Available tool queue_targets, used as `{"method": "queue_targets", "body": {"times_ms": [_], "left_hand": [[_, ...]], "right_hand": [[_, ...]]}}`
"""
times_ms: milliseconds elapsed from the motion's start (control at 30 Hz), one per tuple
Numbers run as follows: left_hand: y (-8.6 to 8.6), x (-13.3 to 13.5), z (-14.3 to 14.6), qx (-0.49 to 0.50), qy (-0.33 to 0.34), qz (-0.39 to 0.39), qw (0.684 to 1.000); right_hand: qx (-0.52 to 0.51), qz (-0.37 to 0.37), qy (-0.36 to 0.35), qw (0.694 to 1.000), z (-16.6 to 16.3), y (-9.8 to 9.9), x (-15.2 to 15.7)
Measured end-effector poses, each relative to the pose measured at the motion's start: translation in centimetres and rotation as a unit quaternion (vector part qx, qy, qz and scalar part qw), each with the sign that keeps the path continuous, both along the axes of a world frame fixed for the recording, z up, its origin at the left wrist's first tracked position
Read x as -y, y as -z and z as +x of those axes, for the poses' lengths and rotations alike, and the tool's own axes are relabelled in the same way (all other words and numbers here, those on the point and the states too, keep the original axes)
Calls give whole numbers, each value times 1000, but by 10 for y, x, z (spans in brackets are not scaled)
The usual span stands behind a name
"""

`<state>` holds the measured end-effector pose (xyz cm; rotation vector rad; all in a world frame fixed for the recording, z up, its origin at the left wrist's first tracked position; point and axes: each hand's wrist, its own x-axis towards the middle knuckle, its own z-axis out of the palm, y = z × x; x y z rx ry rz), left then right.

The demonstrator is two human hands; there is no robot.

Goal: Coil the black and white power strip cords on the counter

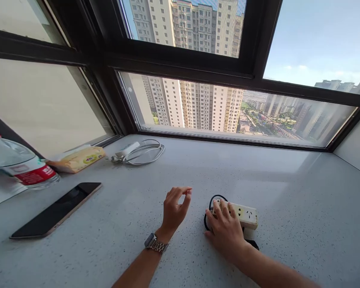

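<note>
Power strip [243, 215] pinned flat under right hand [225, 232], black cord [211, 200] coiled at fingertips. Left hand [174, 210] raised just beside, fingers loosely pinched, empty. Strip best kept steadied while cord is handled.

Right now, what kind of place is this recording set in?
Probably a high-rise flat: a stone sill under a window facing tower blocks, bearing a phone, tissue pack and power strip.

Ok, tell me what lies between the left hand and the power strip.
Nothing: in the head view only bare countertop separates the left hand from the power strip under the right hand.
</note>
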<state>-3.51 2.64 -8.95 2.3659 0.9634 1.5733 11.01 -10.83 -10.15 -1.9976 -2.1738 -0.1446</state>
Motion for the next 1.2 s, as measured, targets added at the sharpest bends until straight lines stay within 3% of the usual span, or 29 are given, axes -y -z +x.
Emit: {"method": "queue_targets", "body": {"times_ms": [133,300,400,467,600,733,867,1000,1200], "left_hand": [[3,2,4,-4,5,-25,1000],[8,2,4,-7,20,-57,998],[12,-2,4,-33,13,-74,997],[14,-14,3,-82,4,-91,992],[13,-67,-17,-187,-64,-155,968],[2,-136,-55,-249,-196,-206,926],[-8,-186,-84,-285,-247,-235,896],[-9,-203,-85,-291,-242,-240,894],[-5,-205,-74,-296,-250,-241,890]], "right_hand": [[51,36,-13,998,43,3,-8],[113,24,-5,993,149,2,-15],[142,-19,73,987,229,0,-12],[168,-39,166,971,276,0,-4],[197,19,326,924,327,4,23],[119,121,336,926,306,21,53],[-37,197,295,934,254,41,72],[-136,221,259,930,217,42,76],[-185,222,228,930,202,29,71]]}}
